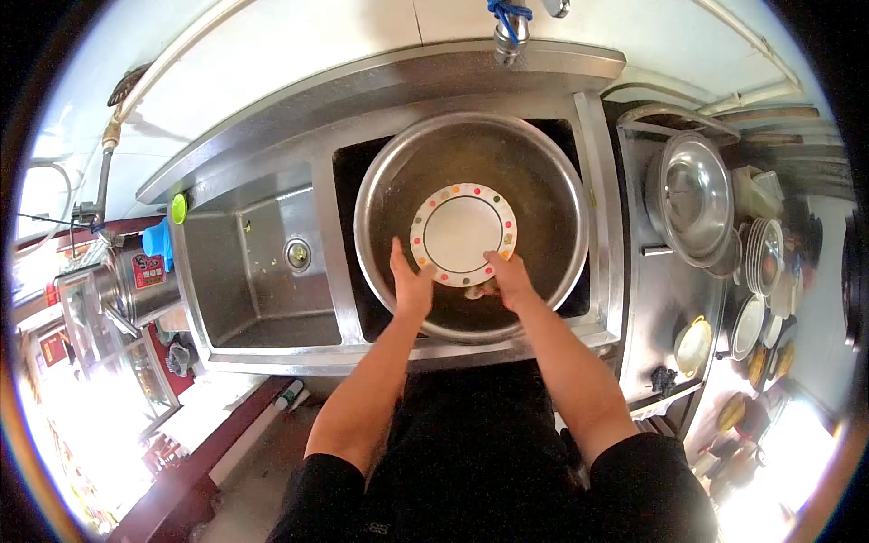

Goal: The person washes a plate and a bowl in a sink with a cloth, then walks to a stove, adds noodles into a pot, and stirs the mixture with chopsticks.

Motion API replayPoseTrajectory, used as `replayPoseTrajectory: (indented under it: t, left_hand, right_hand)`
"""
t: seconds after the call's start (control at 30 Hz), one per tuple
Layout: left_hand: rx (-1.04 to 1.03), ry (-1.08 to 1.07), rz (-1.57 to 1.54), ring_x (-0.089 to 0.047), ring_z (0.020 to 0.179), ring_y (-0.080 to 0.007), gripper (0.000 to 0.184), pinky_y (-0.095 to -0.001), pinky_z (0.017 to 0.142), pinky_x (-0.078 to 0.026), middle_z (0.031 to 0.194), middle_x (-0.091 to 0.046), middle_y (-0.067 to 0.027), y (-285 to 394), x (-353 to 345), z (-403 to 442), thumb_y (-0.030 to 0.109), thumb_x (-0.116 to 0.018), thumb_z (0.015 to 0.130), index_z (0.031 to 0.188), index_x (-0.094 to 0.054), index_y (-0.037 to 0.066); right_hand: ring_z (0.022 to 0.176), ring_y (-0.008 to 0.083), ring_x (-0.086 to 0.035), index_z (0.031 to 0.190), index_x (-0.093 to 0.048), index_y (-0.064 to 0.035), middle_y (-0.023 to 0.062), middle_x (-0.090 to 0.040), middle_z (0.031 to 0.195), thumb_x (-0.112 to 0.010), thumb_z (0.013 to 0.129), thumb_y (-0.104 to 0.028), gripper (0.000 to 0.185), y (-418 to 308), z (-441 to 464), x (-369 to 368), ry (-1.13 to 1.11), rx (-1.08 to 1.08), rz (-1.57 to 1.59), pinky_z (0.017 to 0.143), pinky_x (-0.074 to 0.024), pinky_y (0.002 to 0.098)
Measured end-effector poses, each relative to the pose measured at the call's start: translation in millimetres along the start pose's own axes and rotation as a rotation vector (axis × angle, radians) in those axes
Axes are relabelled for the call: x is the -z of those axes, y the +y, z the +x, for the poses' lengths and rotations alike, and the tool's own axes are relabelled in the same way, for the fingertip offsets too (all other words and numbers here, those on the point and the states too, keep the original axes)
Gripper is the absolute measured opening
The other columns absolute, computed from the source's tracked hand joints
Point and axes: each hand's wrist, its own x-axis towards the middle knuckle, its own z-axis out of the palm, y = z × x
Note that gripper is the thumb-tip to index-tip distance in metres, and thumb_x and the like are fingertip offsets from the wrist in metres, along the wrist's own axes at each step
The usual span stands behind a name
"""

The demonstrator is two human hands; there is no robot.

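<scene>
A white plate with coloured dots round its rim is held over a wide steel basin. My right hand grips the plate's lower right edge, thumb on top and fingers beneath. Beside the lower left edge is my left hand, its fingers stretched out and apart, its thumb at the rim. Under the plate near my right hand shows a pale, crumpled-looking bit that I cannot make out. Murky brownish liquid appears to fill the basin.
The basin sits in the right bay of a steel sink. Left is a sink bowl with a drain; above hangs a faucet. On the right-hand counter stand metal bowls, stacked plates and a yellow-rimmed dish.
</scene>
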Motion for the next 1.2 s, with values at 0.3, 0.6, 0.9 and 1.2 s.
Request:
replayPoseTrajectory:
  t: [0.3, 0.6, 0.9, 1.2]
  left_hand:
    - [0.796, -0.385, -0.626, -0.058, 0.113, -0.0298, 0.045, -0.0425, 0.094, -0.052, 0.126, -0.054, -0.0171, -2.3, 17.5, 17.0, 0.009, -0.053, 0.089, 0.132, -0.042, 0.0]
    - [0.649, -0.138, -0.419, -0.061, 0.107, -0.0274, 0.045, -0.0412, 0.084, -0.056, 0.123, -0.056, -0.0135, 14.6, 19.9, -13.8, 0.006, -0.055, 0.088, 0.13, -0.042, 0.006]
    - [0.546, -0.116, -0.426, -0.062, 0.099, -0.0206, 0.052, -0.035, 0.069, -0.055, 0.119, -0.057, -0.0081, 6.1, 17.8, -23.9, 0.0, -0.053, 0.085, 0.135, -0.04, 0.012]
    - [0.554, -0.241, -0.435, -0.062, 0.094, -0.0181, 0.046, -0.0317, 0.067, -0.054, 0.112, -0.059, -0.0076, 12.8, 10.5, -35.3, 0.005, -0.055, 0.085, 0.129, -0.044, 0.01]
  right_hand:
    - [0.09, 0.0257, -0.068, 0.118, -0.059, -0.0002, 0.0159, -0.069, 0.099, -0.065, 0.087, -0.039, 0.05, -31.4, 10.1, 29.8, -0.251, -0.066, -0.877, 0.079, -0.0538, 0.0407]
    - [0.136, 0.0451, -0.03, 0.152, -0.02, -0.018, 0.017, -0.018, 0.154, -0.065, 0.085, -0.03, 0.081, -12.4, -8.4, 18.9, -0.008, 0.339, -2.059, 0.106, -0.0381, 0.0542]
    - [0.11, 0.0354, -0.06, 0.125, -0.053, -0.0074, 0.0178, -0.061, 0.121, -0.059, 0.086, -0.018, 0.042, -47.4, -6.2, 17.9, 0.105, 0.356, -0.9, 0.096, -0.0474, 0.0436]
    - [0.122, 0.0357, -0.051, 0.125, -0.054, -0.0138, 0.0148, -0.051, 0.132, -0.072, 0.074, -0.027, 0.055, -13.8, 2.1, -65.7, -0.387, 0.93, -0.905, 0.106, -0.0384, 0.0445]
